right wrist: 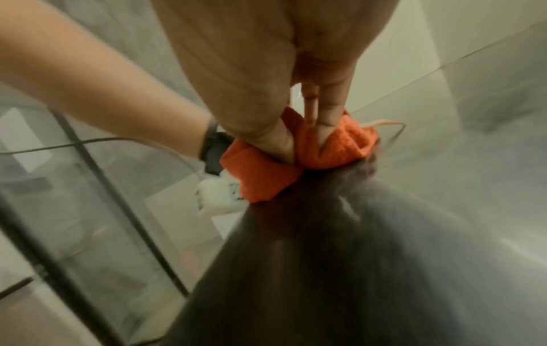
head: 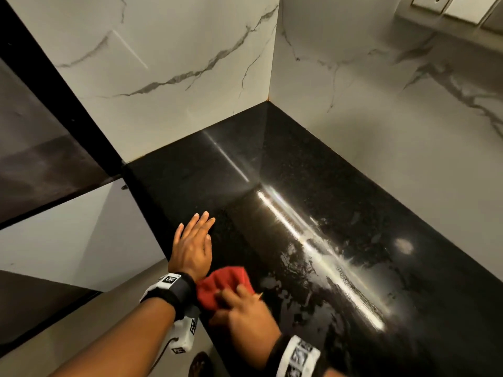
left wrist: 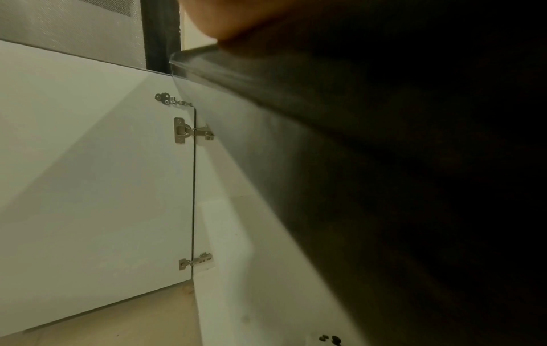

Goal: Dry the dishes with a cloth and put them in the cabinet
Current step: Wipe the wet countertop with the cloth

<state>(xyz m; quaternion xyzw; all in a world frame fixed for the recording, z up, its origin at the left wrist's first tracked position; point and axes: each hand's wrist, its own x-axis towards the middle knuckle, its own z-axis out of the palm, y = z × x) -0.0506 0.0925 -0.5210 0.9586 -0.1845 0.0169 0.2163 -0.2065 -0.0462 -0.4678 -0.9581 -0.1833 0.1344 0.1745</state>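
Note:
A red cloth (head: 226, 281) lies bunched on the black countertop (head: 313, 172) near its front left edge. My right hand (head: 242, 308) presses on it, and in the right wrist view the thumb and fingers (right wrist: 328, 117) pinch the cloth (right wrist: 260, 178) into folds. Just beyond it, my left hand (head: 193, 246) rests flat on the counter with straight fingers. The left wrist view catches only a bit of the left hand's palm (left wrist: 213, 18) above the counter's dark edge (left wrist: 384, 163). No dish is in view.
Wet streaks (head: 326, 262) glisten on the counter to the right of the cloth. Marble walls (head: 177, 63) close the corner behind and to the right. A white cabinet door (left wrist: 89, 163) with metal hinges (left wrist: 183, 130) stands open below left. Sockets (head: 427, 2) sit top right.

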